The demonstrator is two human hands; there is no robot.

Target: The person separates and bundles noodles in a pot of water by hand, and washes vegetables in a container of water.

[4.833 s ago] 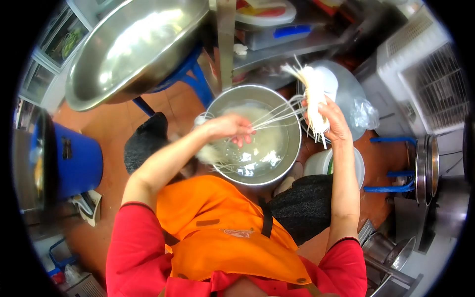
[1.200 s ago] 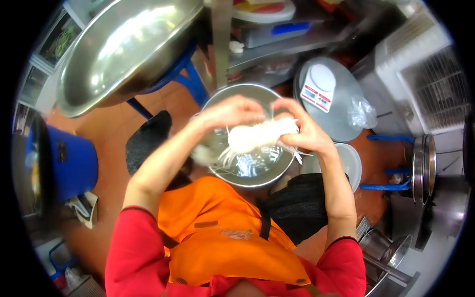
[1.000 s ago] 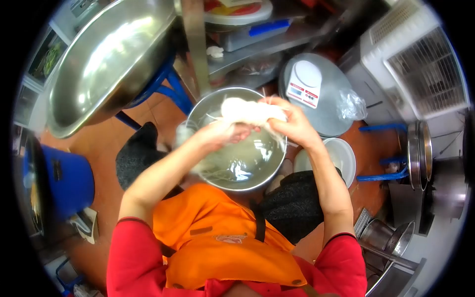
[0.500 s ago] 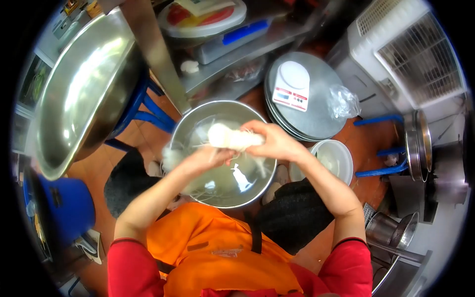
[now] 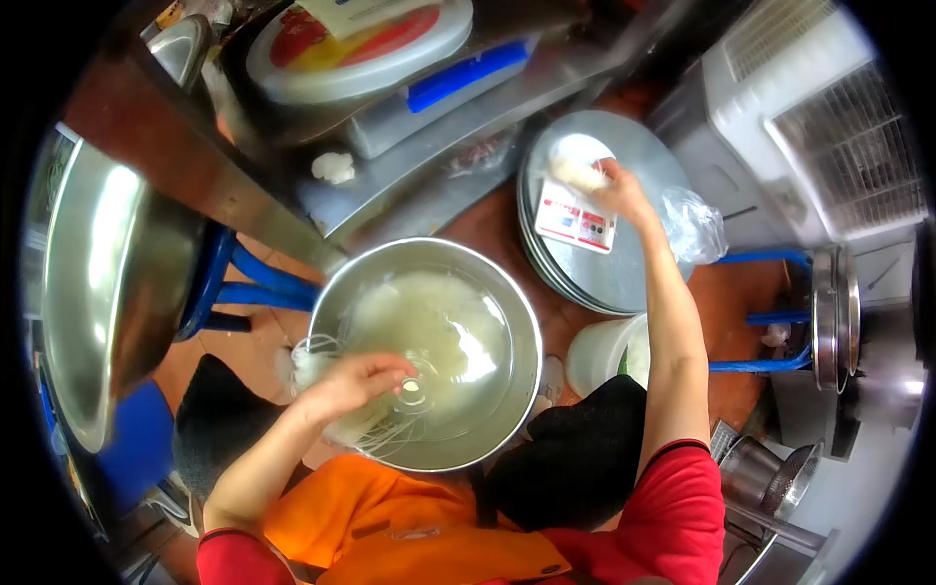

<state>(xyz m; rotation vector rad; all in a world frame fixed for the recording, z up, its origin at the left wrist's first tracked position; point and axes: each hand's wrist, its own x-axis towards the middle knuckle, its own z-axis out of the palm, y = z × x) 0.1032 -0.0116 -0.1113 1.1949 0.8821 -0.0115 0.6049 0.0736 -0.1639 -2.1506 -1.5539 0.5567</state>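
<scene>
My right hand (image 5: 624,193) holds a white clump of noodles (image 5: 579,175) at the round pan of a kitchen scale (image 5: 575,216). Whether the clump rests on the pan is unclear. Over the near left part of a large metal basin (image 5: 534,380), my left hand (image 5: 363,380) is loosely curled, with nothing visible in it. Ripples spread in the cloudy water (image 5: 429,317) by its fingertips. Thin white strands (image 5: 385,434) lie near the basin's front wall, and more strands (image 5: 314,359) hang over its left rim.
Stacked grey round lids (image 5: 648,161) carry the scale and a crumpled plastic bag (image 5: 694,224). A white bucket (image 5: 595,356) stands right of the basin. At left, a big steel bowl (image 5: 146,283) sits on a blue stool (image 5: 263,283). A metal shelf (image 5: 390,185) runs behind.
My right hand has carried the white clump from above the basin to the scale. The left hand has let go of it and come down toward the basin's near left side.
</scene>
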